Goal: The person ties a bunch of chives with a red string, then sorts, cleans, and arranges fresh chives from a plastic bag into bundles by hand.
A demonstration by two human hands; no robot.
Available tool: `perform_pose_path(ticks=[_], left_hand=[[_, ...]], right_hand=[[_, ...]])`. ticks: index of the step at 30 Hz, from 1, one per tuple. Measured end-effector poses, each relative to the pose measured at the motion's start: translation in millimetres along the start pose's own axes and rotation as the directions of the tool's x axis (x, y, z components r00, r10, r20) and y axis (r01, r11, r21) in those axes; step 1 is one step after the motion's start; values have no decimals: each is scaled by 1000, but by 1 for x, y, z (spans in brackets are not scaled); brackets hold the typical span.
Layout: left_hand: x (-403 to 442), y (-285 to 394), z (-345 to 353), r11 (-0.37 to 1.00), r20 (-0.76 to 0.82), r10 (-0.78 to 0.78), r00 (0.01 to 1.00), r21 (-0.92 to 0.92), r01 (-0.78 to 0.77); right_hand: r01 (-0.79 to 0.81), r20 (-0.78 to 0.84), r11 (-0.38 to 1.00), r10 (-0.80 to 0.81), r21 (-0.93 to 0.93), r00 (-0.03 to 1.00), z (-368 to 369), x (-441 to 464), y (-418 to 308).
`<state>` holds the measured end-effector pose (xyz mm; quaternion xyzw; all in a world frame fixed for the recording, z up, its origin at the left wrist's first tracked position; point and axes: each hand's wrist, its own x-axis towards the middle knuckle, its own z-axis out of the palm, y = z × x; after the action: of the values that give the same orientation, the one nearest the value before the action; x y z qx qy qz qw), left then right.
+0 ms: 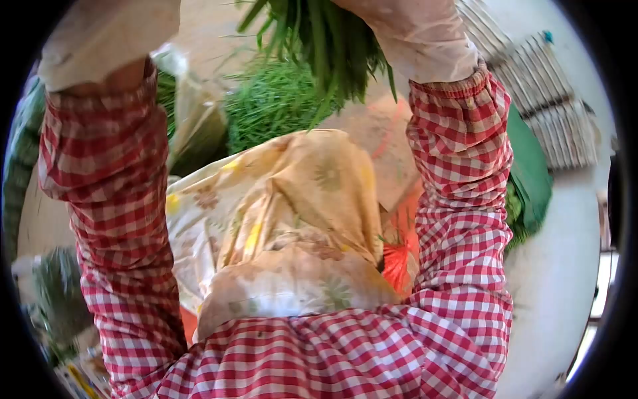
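Both my hands are in pale, soiled gloves at the top of the head view, and the upper edge cuts off their fingers. My right hand point(415, 33) is at a bunch of chive-like greens point(322, 50), whose long flat leaves hang down beside the glove. Over on the other side, my left hand point(109, 40) is raised, apart from the visible part of that bunch; what its fingers do is hidden. Below the bunch lies a pile of thin green stalks point(272, 106).
A yellowish flowered cloth point(299, 199) covers my lap. Left of the pile is a clear plastic bag point(203, 120) with greens. Red plastic strands point(397, 259) lie by my right sleeve, near a green sheet point(528, 173). Pale slatted stacks point(535, 73) stand at upper right.
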<state>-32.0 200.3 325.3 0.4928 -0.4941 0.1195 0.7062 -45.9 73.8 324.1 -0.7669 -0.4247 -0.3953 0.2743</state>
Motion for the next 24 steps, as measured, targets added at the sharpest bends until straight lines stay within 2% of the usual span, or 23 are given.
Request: perform_pose_path(ticks=[1, 2, 3, 5, 6, 7, 8, 9, 10, 11, 12, 13, 14, 15, 16, 17, 18, 19, 20, 21, 23, 24], left_hand=[[5, -9, 11, 997, 19, -12, 1000, -74, 14], [9, -17, 18, 989, 27, -23, 999, -143, 27], [11, -27, 22, 976, 33, -51, 998, -212, 57], [2, -54, 9, 909, 80, -190, 979, -361, 206], [-4, -71, -2, 857, 117, -274, 955, -421, 297], [-75, -96, -37, 840, 17, -329, 944, -452, 301], [-100, -102, -48, 910, -6, -398, 917, -125, 395], [-125, -108, -60, 861, -66, -507, 859, -5, 508], [-150, -114, -73, 780, -124, -606, 785, 100, 618], [-177, -124, -84, 665, -176, -738, 651, -29, 746], [-204, -133, -85, 575, -241, -773, 587, 124, 809], [-237, -142, -87, 446, -329, -791, 515, 265, 855], [-283, -157, -94, 374, -386, -765, 516, 387, 843], [-291, -144, -85, 80, -421, -809, 409, 610, 788], [-358, -164, -109, 61, 7, -877, 481, 993, 97], [-342, -143, -86, 34, -11, -971, 241, 983, 180], [-416, -170, -90, 220, 34, -920, 392, 870, 441], [-414, -145, -74, 199, 64, -973, 223, 726, 658], [-408, -128, -62, 147, 110, -989, 100, 641, 753], [-405, -126, -39, 111, 183, -983, -6, 620, 777], [-400, -117, -20, 93, 280, -955, -97, 593, 800], [-397, -115, -16, 89, 307, -944, -117, 581, 809]], right_hand=[[-50, 23, 998, 51, -23, 998, -25, -6, 8], [-200, 99, 978, 205, -52, 974, -48, -19, 16], [-342, 165, 936, 351, -81, 922, -69, -34, 27], [-477, 261, 842, 534, -251, 804, -108, -67, 51], [-518, 230, 790, 599, -327, 767, -120, -78, 69], [-342, 270, 768, 545, -542, 794, -91, -119, 65], [-305, 265, 727, 554, -615, 789, -92, -149, 78], [-268, 308, 729, 552, -630, 775, -96, -175, 84], [-302, 332, 613, 705, -730, 627, -99, -195, 89], [-202, 369, 556, 739, -806, 563, -101, -220, 97], [-174, 391, 508, 803, -843, 449, -99, -231, 98], [-234, 391, 464, 871, -854, 299, -94, -242, 101], [-252, 386, 428, 900, -868, 202, -87, -264, 110], [-365, 388, 476, 875, -800, 290, -77, -290, 119], [-407, 373, 464, 883, -787, 284, -65, -290, 108], [-414, 382, 563, 811, -715, 443, -55, -320, 116], [-462, 387, 526, 846, -714, 366, -38, -321, 106], [-494, 383, 446, 895, -746, 229, -21, -333, 95], [-426, 348, 391, 920, -816, 178, -6, -343, 89], [-356, 296, 320, 947, -878, 123, -10, -378, 98], [-380, 338, 305, 941, -873, -22, -23, -364, 98], [-283, 361, 313, 923, -907, -135, -23, -329, 91]])
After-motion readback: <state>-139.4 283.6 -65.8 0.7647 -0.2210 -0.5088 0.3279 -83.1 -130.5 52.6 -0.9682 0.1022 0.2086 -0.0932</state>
